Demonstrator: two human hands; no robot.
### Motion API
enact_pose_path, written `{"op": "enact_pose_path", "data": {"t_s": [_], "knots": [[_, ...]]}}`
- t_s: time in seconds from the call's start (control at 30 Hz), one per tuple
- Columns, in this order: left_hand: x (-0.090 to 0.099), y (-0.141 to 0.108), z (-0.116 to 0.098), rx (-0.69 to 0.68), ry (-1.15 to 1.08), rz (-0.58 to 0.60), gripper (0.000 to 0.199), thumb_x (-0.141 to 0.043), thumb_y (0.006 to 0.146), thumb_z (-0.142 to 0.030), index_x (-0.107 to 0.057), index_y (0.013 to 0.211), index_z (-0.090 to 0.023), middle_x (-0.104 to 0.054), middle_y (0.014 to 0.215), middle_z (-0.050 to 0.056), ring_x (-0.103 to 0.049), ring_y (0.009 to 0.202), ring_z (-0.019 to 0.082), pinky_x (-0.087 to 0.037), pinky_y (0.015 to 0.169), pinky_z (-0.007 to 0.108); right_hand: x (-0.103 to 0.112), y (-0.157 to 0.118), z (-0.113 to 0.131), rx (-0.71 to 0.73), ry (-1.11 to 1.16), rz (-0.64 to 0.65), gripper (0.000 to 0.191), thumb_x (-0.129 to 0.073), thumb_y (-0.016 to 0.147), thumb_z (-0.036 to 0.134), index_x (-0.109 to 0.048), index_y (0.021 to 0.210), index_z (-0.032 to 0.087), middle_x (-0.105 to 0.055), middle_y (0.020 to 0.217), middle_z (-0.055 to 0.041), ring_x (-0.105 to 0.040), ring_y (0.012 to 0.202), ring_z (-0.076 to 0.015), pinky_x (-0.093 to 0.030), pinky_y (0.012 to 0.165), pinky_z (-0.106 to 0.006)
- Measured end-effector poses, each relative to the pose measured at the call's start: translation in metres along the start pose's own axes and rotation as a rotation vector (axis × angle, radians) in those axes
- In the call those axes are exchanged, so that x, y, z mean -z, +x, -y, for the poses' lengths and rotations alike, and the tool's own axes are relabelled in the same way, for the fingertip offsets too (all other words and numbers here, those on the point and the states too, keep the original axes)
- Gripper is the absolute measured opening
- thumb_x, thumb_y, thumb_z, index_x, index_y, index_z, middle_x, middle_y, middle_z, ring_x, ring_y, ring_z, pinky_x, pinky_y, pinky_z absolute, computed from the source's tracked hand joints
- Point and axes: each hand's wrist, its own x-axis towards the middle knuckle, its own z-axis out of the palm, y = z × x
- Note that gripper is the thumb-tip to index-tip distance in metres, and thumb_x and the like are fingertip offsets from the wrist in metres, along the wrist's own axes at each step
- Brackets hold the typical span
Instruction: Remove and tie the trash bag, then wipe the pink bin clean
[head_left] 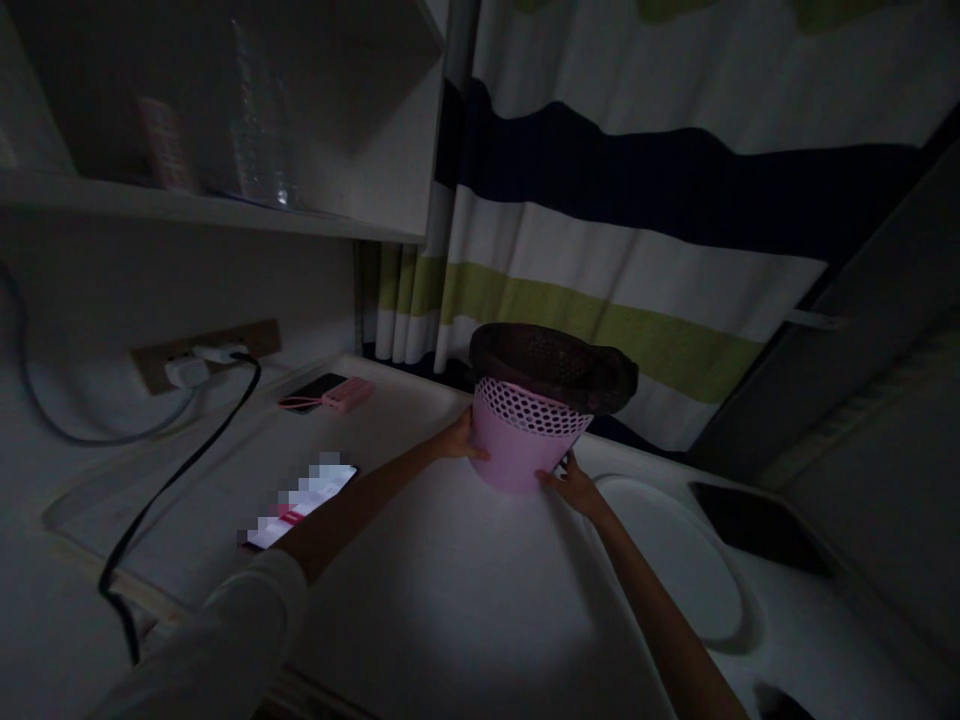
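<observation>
A pink plastic basket [510, 450] with a band of holes near its top stands at the back of the white table. Dark brown perforated plastic [525, 350], perhaps another basket, covers its upper rim. My left hand [459, 437] presses against the basket's left side, fingers partly hidden behind it. On the lower right side, my right hand [574, 485] grips it with thumb in front and fingers round the side. Between them the two hands hold the basket, which looks upright or slightly tilted. Whether its base touches the table is hard to tell in the dim light.
A lit phone [300, 505] lies left of my left forearm. Behind it are a pink power bank [347, 393] and a dark flat item [311, 392]. Cables run from a wall socket [206, 358]. A round white stool [667, 550] stands right. A striped curtain [622, 260] hangs behind.
</observation>
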Motion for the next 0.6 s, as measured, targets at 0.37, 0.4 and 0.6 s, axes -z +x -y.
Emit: {"op": "enact_pose_path", "data": {"t_s": [0.37,0.4,0.6], "knots": [[0.012,-0.002,-0.012,0.194,-0.213,-0.002,0.114,-0.087,0.034,-0.022,-0.034,0.135,-0.017,-0.031,0.142,0.019,-0.032,0.129,0.035,-0.027,0.106,0.049,0.027,-0.01,0.018,-0.103,0.149,0.023,0.087,-0.069,0.064,0.049,-0.032,0.137,0.017,-0.05,0.131,-0.0151,-0.049,0.118,-0.0282,-0.041,0.097,-0.041],[0.02,0.0,-0.017,0.23,-0.248,0.01,0.101,-0.087,0.037,-0.023,-0.043,0.128,-0.017,-0.041,0.136,0.017,-0.039,0.125,0.034,-0.032,0.103,0.047,0.04,-0.012,0.021,-0.126,0.166,0.009,0.079,-0.067,0.067,0.048,-0.037,0.134,0.018,-0.053,0.128,-0.0156,-0.052,0.116,-0.0282,-0.043,0.095,-0.042],[0.078,0.032,-0.061,0.439,-0.394,-0.134,0.056,-0.056,0.073,-0.061,-0.058,0.099,-0.012,-0.06,0.113,0.018,-0.054,0.111,0.029,-0.047,0.088,0.037,0.148,-0.007,0.054,-0.198,0.294,-0.17,0.05,-0.035,0.089,0.049,-0.047,0.119,0.012,-0.054,0.123,-0.0208,-0.061,0.102,-0.0222,-0.052,0.079,-0.035]]}}
